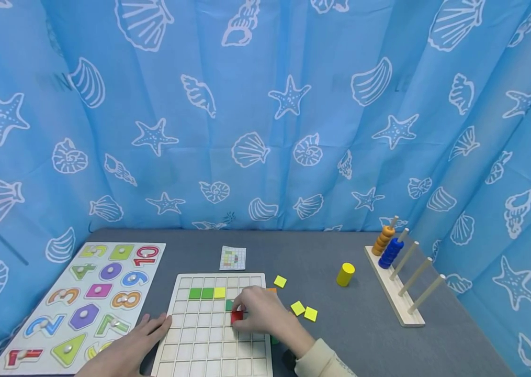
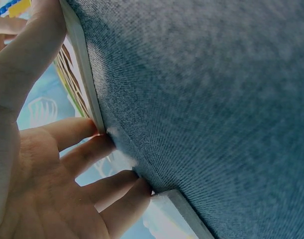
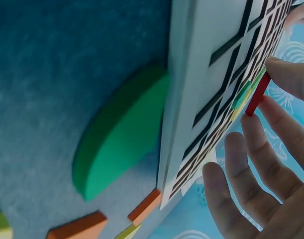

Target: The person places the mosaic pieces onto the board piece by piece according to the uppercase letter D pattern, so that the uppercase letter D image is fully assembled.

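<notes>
A pale wooden grid board (image 1: 199, 335) lies on the grey table. On its squares sit two green tiles (image 1: 195, 294) and a yellow tile (image 1: 219, 292), with another green tile (image 1: 229, 305) partly behind my right hand (image 1: 265, 313). That hand pinches a red square tile (image 3: 257, 94) between thumb and fingertips, held over the board's right half. Whether the tile touches the board I cannot tell. My left hand (image 1: 128, 345) rests with extended fingers against the board's left edge; its fingers (image 2: 117, 199) also show in the left wrist view.
Right of the board lie several yellow tiles (image 1: 297, 308), a green curved piece (image 3: 122, 134) and orange pieces (image 3: 79, 226). A small pattern card (image 1: 233, 258) lies behind it. Further right stand a yellow cylinder (image 1: 345, 274) and a peg rack (image 1: 397, 293); a number puzzle (image 1: 143, 293) lies left.
</notes>
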`<state>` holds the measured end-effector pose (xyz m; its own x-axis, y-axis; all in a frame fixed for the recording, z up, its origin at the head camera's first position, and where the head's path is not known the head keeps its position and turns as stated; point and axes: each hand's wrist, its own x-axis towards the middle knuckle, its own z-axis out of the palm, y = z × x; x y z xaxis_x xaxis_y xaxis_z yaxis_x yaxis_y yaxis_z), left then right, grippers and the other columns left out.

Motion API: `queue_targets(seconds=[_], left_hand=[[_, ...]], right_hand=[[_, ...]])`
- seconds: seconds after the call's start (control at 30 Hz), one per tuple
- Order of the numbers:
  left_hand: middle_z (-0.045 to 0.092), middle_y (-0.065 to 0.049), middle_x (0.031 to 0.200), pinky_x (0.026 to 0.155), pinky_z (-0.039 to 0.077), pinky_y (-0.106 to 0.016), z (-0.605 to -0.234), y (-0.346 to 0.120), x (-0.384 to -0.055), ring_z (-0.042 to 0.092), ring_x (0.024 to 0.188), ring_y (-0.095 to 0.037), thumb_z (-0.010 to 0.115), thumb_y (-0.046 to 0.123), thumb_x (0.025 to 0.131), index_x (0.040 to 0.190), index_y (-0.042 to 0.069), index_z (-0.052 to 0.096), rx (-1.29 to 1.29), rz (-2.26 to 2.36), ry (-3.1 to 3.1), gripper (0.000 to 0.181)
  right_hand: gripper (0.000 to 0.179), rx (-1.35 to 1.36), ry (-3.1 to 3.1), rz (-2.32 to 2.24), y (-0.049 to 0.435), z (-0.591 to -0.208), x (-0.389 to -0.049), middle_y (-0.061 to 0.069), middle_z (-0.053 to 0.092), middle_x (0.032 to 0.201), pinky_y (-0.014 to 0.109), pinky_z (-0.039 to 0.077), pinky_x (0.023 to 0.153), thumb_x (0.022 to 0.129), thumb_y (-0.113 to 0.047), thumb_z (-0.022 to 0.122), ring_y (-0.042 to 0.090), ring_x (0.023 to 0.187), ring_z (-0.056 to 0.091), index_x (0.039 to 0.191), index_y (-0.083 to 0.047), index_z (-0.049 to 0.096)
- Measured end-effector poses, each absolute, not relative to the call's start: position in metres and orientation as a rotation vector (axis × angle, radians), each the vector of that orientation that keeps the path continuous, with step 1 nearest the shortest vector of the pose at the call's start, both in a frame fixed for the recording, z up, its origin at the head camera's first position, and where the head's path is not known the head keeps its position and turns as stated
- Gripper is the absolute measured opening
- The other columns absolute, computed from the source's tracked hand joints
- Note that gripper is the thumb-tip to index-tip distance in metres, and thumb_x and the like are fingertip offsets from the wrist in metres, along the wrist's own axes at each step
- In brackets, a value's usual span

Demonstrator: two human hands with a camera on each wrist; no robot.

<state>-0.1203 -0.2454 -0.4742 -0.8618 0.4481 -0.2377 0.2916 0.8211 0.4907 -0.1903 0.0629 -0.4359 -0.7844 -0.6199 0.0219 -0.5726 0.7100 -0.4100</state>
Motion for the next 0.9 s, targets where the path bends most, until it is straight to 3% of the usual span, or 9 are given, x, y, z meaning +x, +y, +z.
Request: queue_targets(seconds=[0.23,0.37,0.9], left_hand=[[0.039,-0.031,0.158,0.095,0.041,-0.078,-0.473,-0.245,-0.120,0.028,0.138,-0.072,0.087,0.059,0.073,0.155,-0.004,0.037,0.549,0.637,2.657,0.114],[0.039,-0.031,0.158,0.095,0.042,-0.078,-0.473,-0.245,-0.119,0.028,0.138,-0.073,0.087,0.058,0.073,0.155,-0.004,0.037,0.548,0.643,2.651,0.114],[0.039,-0.032,0.157,0.094,0.043,-0.077,-0.470,-0.244,-0.120,0.027,0.138,-0.073,0.088,0.053,0.075,0.155,-0.005,0.036,0.552,0.619,2.653,0.112]], right_hand=[[0.010,-0.969,2.794,-0.621,0.056,-0.440,-0.193,-0.008,0.057,0.065,0.018,0.027,0.047,0.075,-0.014,0.081,-0.001,0.061,0.036,0.072,-0.021,0.074],[0.013,-0.973,2.806,-0.595,0.053,-0.443,-0.193,-0.011,0.054,0.063,0.017,0.029,0.047,0.076,-0.016,0.083,-0.002,0.062,0.037,0.070,-0.021,0.074],[0.012,-0.985,2.810,-0.521,0.045,-0.444,-0.193,-0.011,0.063,0.067,0.019,0.035,0.052,0.076,-0.022,0.091,0.000,0.062,0.042,0.080,-0.021,0.080]])
